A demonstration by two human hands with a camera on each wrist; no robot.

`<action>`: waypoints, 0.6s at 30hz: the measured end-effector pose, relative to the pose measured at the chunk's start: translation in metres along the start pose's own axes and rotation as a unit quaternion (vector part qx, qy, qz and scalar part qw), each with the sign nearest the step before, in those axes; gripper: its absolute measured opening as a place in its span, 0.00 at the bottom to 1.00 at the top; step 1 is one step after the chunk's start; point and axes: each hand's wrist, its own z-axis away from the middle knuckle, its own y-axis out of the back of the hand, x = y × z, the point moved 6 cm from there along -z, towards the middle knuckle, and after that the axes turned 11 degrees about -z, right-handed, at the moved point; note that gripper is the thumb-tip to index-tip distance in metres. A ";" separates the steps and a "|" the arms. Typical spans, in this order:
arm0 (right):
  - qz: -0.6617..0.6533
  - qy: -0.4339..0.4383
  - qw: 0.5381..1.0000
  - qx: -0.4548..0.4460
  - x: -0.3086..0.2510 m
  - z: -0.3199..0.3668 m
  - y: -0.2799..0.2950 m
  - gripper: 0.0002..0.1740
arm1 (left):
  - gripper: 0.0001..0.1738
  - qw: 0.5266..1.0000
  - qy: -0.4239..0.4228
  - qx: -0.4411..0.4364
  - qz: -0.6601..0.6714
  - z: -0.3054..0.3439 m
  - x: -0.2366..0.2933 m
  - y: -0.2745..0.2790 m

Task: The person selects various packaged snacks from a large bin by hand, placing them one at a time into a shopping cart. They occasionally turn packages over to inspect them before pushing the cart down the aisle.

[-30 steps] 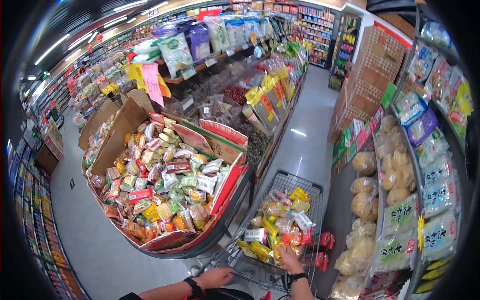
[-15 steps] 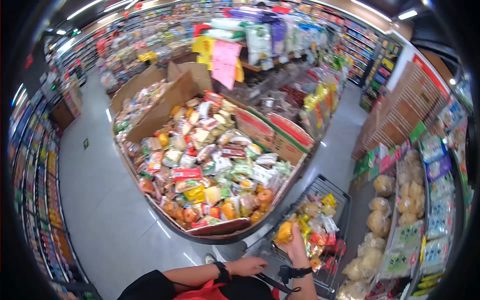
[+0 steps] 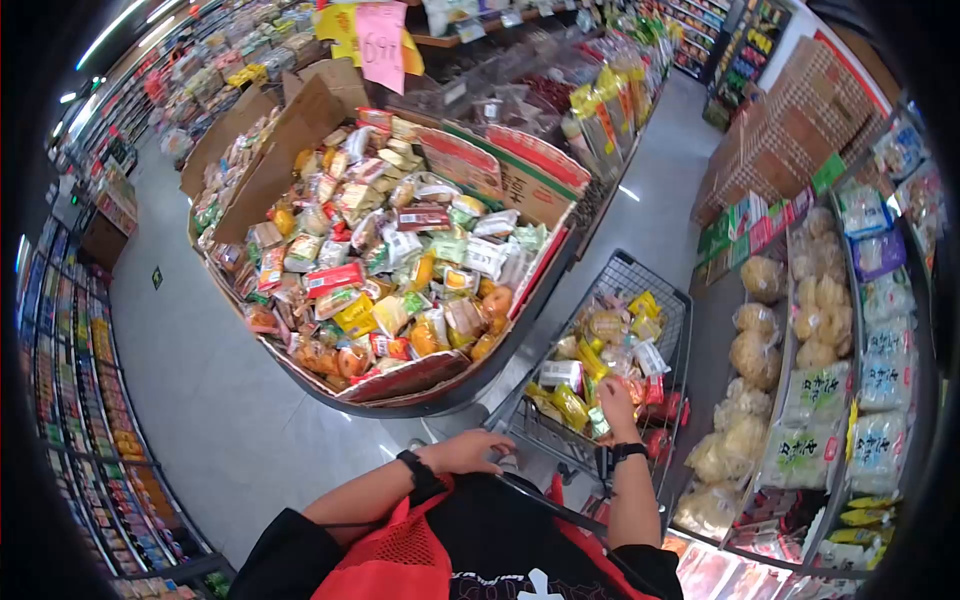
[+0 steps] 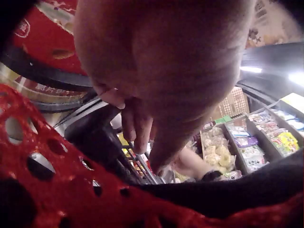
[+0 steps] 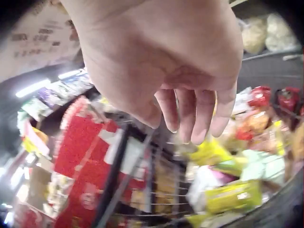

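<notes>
In the head view my right hand (image 3: 617,402) hangs over wrapped packages inside the shopping cart (image 3: 664,290). The right wrist view shows its fingers (image 5: 205,114) loosely bent downward with nothing between them, above a yellow packet (image 5: 232,195) and other wrapped pieces. My left hand (image 3: 468,452) hovers at the cart's near end, between my body and the large bin. In the left wrist view the left hand (image 4: 156,95) has loosely lowered fingers beside a black handle (image 4: 92,137); whether they touch it cannot be told.
A big cardboard bin (image 3: 415,382) full of small wrapped foods stands left of the cart. Shelves with bagged round items (image 3: 755,357) and white-green packets (image 3: 800,450) line the right side. Stacked cartons (image 3: 790,120) stand farther back, beside an aisle floor (image 3: 650,170).
The orange package that my right hand held up half a second ago is out of its fingers, and that hand is lower over the cart. The head view has shifted.
</notes>
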 end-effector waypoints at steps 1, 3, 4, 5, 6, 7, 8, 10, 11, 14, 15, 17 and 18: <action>0.040 0.017 0.999 0.009 0.046 0.011 0.026 0.20 | 0.35 1.000 0.017 0.019 0.002 0.000 0.002 0.004; 0.145 -0.020 0.989 0.001 0.093 0.023 0.059 0.20 | 0.32 0.998 0.045 0.048 0.008 0.000 0.019 0.010; 0.207 -0.081 0.975 -0.017 0.108 0.028 0.079 0.20 | 0.30 0.994 0.077 0.074 -0.020 -0.003 0.015 0.009; 0.267 -0.151 0.951 -0.037 0.129 0.042 0.101 0.20 | 0.28 0.989 0.107 0.094 -0.045 -0.006 0.010 0.003; 0.285 -0.183 0.940 -0.052 0.179 0.045 0.122 0.20 | 0.25 0.982 0.138 0.110 -0.069 -0.011 0.010 -0.005; 0.301 -0.210 0.928 -0.070 0.235 0.043 0.136 0.20 | 0.16 0.973 0.128 0.173 -0.083 -0.018 0.026 0.002; 0.292 -0.226 0.927 -0.061 0.260 0.043 0.144 0.20 | 0.13 0.963 0.132 0.174 -0.156 -0.023 0.024 -0.006; 0.265 -0.210 0.940 -0.038 0.258 0.034 0.143 0.20 | 0.10 0.943 0.146 0.189 -0.233 -0.033 0.020 -0.010; 0.247 -0.183 0.951 -0.027 0.231 0.029 0.131 0.22 | 0.10 0.937 0.162 0.201 -0.234 -0.034 0.022 -0.011; 0.252 -0.118 0.957 -0.080 0.226 -0.006 0.073 0.23 | 0.09 0.929 0.196 0.200 -0.242 -0.035 0.023 -0.009; 0.229 -0.014 0.971 -0.065 0.197 -0.020 0.047 0.28 | 0.08 0.924 0.213 0.201 -0.247 -0.036 0.020 -0.010; 0.335 -0.039 0.936 -0.103 0.184 -0.021 0.014 0.32 | 0.07 0.922 0.208 0.208 -0.250 -0.036 0.020 -0.009; 0.387 -0.049 0.913 -0.119 0.182 -0.019 0.005 0.34 | 0.07 0.923 0.210 0.205 -0.248 -0.036 0.021 -0.008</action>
